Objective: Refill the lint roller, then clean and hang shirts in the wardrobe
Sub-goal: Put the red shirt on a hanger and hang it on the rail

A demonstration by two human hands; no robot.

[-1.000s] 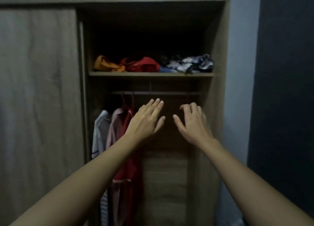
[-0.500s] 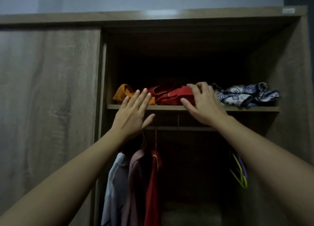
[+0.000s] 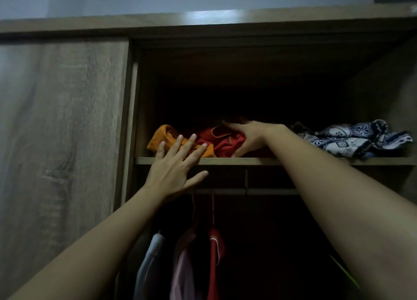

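A folded red shirt [image 3: 223, 141] lies on the wardrobe's upper shelf [image 3: 293, 161], between an orange garment [image 3: 162, 137] and a crumpled blue-and-white patterned cloth [image 3: 352, 139]. My right hand [image 3: 248, 137] reaches into the shelf and grips the red shirt, fingers over its top and thumb at its lower edge. With its fingers spread, my left hand [image 3: 173, 171] is at the shelf's front edge, fingertips over the orange garment. No lint roller is in view.
Below the shelf runs a hanging rail [image 3: 259, 191] with a light blue shirt [image 3: 149, 261], a pink one [image 3: 182, 266] and a red one [image 3: 213, 254] at its left. A closed sliding door [image 3: 63, 130] covers the wardrobe's left half. The lower right interior is dark.
Both hands rose from in front of the rail to the shelf as the view moved closer. My right hand went deeper and closed around the red shirt; my left reached the orange garment.
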